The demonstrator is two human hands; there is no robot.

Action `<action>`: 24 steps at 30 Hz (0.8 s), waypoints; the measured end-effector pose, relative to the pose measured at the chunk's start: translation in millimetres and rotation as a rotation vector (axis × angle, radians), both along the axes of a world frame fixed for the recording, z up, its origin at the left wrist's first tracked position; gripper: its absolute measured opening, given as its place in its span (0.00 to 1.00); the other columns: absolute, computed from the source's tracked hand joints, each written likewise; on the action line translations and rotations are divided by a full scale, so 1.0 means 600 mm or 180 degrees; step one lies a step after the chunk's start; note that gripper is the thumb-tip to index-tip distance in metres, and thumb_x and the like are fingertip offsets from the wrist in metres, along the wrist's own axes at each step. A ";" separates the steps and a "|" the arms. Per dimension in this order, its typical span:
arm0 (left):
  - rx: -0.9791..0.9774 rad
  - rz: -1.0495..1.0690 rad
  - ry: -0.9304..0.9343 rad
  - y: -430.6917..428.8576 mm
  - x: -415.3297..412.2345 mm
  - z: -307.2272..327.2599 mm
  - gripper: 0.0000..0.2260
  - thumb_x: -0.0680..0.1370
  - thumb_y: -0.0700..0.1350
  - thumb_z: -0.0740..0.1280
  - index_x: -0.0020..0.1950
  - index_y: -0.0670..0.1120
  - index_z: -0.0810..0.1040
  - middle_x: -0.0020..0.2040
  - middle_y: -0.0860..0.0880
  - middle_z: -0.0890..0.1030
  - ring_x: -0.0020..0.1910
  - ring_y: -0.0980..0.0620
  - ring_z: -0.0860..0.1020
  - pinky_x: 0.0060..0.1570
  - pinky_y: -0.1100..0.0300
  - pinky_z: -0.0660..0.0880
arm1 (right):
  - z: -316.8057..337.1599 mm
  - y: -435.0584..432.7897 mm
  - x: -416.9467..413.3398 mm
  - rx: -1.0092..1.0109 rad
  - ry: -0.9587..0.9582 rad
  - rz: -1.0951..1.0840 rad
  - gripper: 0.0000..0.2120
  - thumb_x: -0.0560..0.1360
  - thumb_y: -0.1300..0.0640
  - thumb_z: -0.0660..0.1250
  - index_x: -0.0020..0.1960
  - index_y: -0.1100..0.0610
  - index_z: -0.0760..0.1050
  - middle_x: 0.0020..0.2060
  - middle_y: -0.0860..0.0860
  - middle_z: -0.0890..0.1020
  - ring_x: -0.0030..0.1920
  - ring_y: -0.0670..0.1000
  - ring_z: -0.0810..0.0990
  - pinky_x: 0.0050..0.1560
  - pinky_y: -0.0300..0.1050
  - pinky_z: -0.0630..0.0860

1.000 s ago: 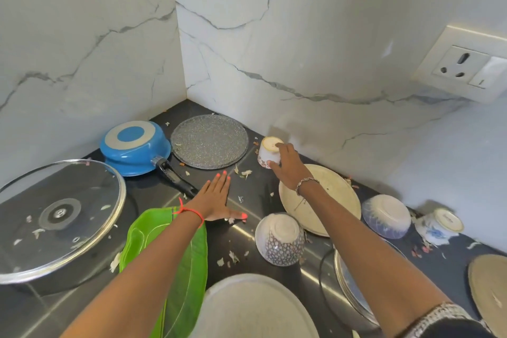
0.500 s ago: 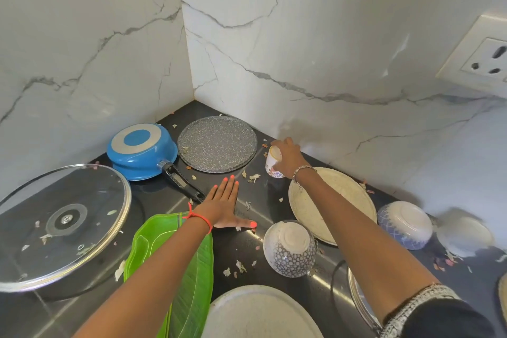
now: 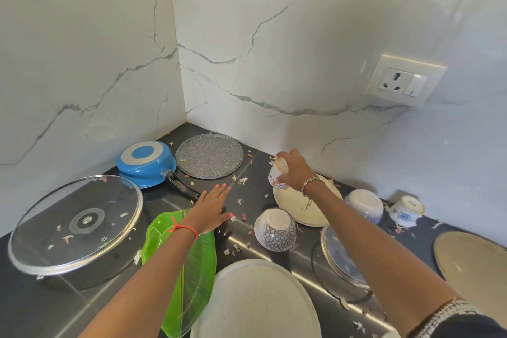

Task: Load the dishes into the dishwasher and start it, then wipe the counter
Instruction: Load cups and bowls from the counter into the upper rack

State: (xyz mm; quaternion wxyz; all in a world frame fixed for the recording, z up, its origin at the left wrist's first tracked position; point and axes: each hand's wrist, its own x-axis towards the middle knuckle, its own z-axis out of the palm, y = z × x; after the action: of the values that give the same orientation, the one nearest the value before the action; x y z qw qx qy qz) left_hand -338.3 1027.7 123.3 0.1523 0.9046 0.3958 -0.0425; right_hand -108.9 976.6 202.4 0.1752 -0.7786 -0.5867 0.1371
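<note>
My right hand grips a small white floral cup, tilted and lifted just above the dark counter beside a cream plate. My left hand lies flat, fingers straight, on the counter next to a green leaf-shaped tray. Upside-down dishes stand around: a patterned bowl, a blue-white bowl, a second floral cup. An inverted blue pan and a grey speckled plate sit near the corner.
A large glass lid lies at the left, a smaller lid under my right forearm. A white plate sits at the near edge, a beige plate at the right. Food scraps litter the counter. Marble walls close the corner; a socket is mounted on the right wall.
My right hand has closed round the small cup and tipped it up off the counter. The left hand has stayed flat in place. The camera has tilted upward.
</note>
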 end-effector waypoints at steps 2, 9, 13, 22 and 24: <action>0.0043 -0.0033 -0.0067 -0.016 -0.007 0.007 0.31 0.81 0.53 0.56 0.77 0.44 0.43 0.78 0.48 0.45 0.76 0.51 0.43 0.73 0.51 0.42 | 0.012 -0.033 -0.008 0.0045 -0.0007 -0.0066 0.31 0.69 0.60 0.72 0.69 0.57 0.65 0.60 0.59 0.66 0.62 0.60 0.67 0.62 0.51 0.69; 0.0091 -0.0153 -0.0109 -0.097 -0.042 0.017 0.28 0.82 0.50 0.56 0.77 0.44 0.47 0.78 0.48 0.49 0.77 0.52 0.46 0.74 0.52 0.43 | 0.028 -0.167 -0.048 0.0063 -0.0165 -0.0250 0.34 0.68 0.57 0.74 0.70 0.57 0.64 0.62 0.58 0.67 0.63 0.58 0.69 0.63 0.48 0.67; 0.0171 -0.0168 -0.0178 -0.155 -0.061 0.029 0.28 0.81 0.51 0.58 0.77 0.44 0.50 0.78 0.48 0.51 0.77 0.52 0.47 0.74 0.52 0.43 | 0.036 -0.239 -0.075 0.0026 -0.0204 -0.0342 0.35 0.67 0.56 0.75 0.70 0.56 0.65 0.64 0.57 0.67 0.64 0.58 0.70 0.64 0.49 0.68; 0.0286 -0.0104 -0.0247 -0.317 -0.095 0.053 0.30 0.80 0.52 0.59 0.77 0.44 0.50 0.78 0.48 0.49 0.77 0.51 0.46 0.74 0.51 0.44 | 0.048 -0.403 -0.126 0.0062 -0.0334 -0.0165 0.33 0.67 0.55 0.74 0.69 0.56 0.67 0.61 0.57 0.69 0.61 0.58 0.72 0.61 0.51 0.71; 0.0342 -0.0092 -0.0266 -0.367 -0.101 0.054 0.30 0.80 0.52 0.59 0.77 0.44 0.50 0.78 0.48 0.49 0.77 0.51 0.46 0.74 0.50 0.45 | 0.044 -0.447 -0.135 0.0017 -0.0401 -0.0124 0.33 0.67 0.54 0.74 0.69 0.55 0.67 0.61 0.57 0.69 0.61 0.58 0.72 0.62 0.51 0.71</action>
State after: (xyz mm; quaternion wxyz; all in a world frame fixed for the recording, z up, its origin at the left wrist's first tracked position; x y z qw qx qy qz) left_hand -398.7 807.6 155.6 0.1193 0.9181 0.3777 0.0144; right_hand -189.8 708.2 228.7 0.1426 -0.7965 -0.5817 0.0829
